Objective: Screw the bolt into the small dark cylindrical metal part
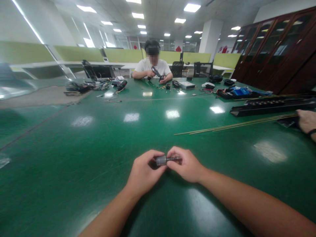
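Close in front of me, a small grey metal cylinder with a thin dark shaft [161,160] is held lengthwise between my two hands. My left hand [145,169] is closed round the cylinder's left side, thumb below and index finger above. With bent fingers, my right hand [189,164] pinches the thin shaft, close to where it meets the cylinder. The right fingers cover part of the shaft. What exact kind of part this is I cannot make out.
Several thin brass-coloured rods [222,127] lie to the right, near another person's hand [307,120] and a long black channel [266,107]. Across the green table [98,141] a person [153,67] holds a power tool. A drill [121,85] lies at the far left.
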The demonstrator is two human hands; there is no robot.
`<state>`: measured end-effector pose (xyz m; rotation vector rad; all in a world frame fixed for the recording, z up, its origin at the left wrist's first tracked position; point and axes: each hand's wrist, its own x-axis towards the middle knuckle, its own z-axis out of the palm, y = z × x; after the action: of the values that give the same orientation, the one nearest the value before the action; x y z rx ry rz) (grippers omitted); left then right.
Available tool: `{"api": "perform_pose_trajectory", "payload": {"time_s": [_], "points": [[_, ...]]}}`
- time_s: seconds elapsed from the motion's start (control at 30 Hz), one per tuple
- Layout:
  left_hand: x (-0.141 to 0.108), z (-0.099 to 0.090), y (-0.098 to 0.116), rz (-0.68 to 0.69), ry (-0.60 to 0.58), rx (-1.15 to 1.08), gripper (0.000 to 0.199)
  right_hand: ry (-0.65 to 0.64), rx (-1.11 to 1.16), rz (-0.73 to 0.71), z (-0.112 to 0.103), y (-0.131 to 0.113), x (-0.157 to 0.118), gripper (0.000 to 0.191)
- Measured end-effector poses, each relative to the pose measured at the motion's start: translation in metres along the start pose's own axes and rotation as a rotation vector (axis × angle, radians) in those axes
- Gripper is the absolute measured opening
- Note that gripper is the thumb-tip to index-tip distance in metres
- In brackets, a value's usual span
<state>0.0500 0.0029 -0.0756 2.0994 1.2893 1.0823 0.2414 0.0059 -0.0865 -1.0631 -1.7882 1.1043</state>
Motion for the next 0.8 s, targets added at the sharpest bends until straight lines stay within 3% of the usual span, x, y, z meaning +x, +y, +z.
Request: {"api": "perform_pose_trajectory", "payload": {"time_s": [0.8], "points": [[0.0013, -0.0011, -0.0057, -0.021, 0.035, 0.014, 0.019, 0.034, -0.025, 0.004, -0.0001, 0.0028, 0.0009, 0.008]]}}
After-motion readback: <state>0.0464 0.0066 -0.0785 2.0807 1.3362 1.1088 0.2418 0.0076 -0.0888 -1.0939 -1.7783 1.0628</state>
